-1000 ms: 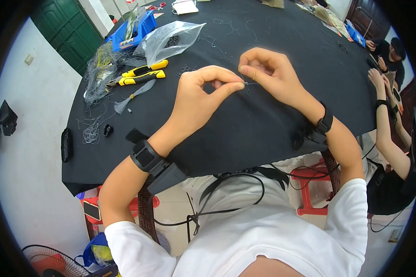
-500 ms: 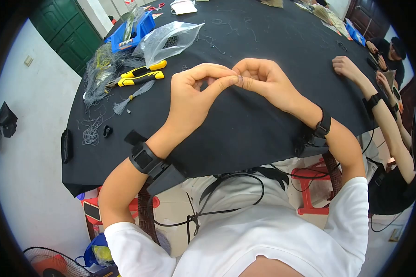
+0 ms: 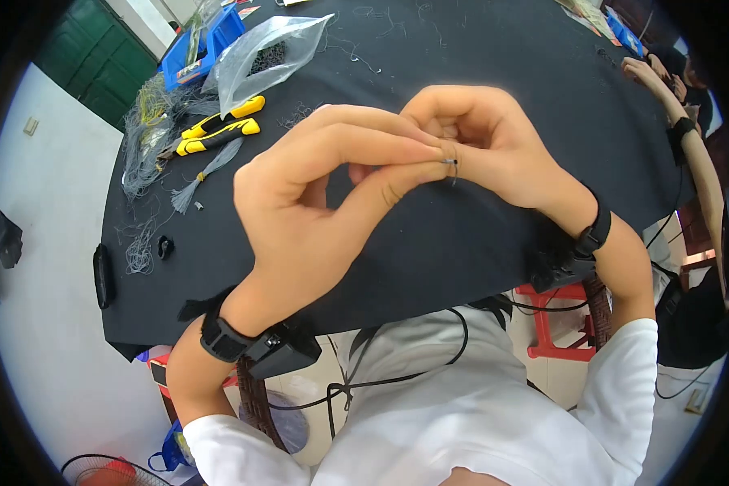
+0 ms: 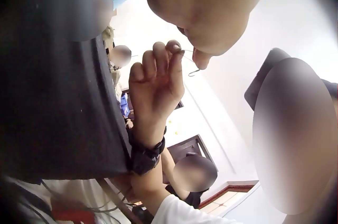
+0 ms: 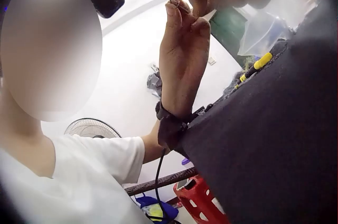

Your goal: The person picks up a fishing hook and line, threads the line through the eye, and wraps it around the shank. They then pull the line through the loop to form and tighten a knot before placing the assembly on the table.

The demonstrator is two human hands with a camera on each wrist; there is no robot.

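Observation:
In the head view my left hand (image 3: 316, 194) pinches a small fish hook (image 3: 454, 170) between thumb and forefinger. The bent end of the hook (image 4: 194, 74) sticks out past the fingertips in the left wrist view. My right hand (image 3: 494, 142) meets the left at the fingertips, its fingers curled, and pinches a thin line (image 4: 189, 51) that runs to the hook. Both hands are raised over the black-covered table (image 3: 429, 267). In the right wrist view the left hand (image 5: 185, 55) shows palm side.
Yellow-and-black pliers (image 3: 219, 136) lie at the left beside tangled grey line (image 3: 142, 138) and a tied bundle of strands (image 3: 206, 174). Behind them are a clear bag (image 3: 275, 61) of small dark pieces and a blue bin (image 3: 206, 49). Another person's arm (image 3: 692, 154) is at the right.
A second ago the hands were slightly apart with the line between them; now their fingertips meet. The hands look larger and closer to the head camera, whose view has shifted a little.

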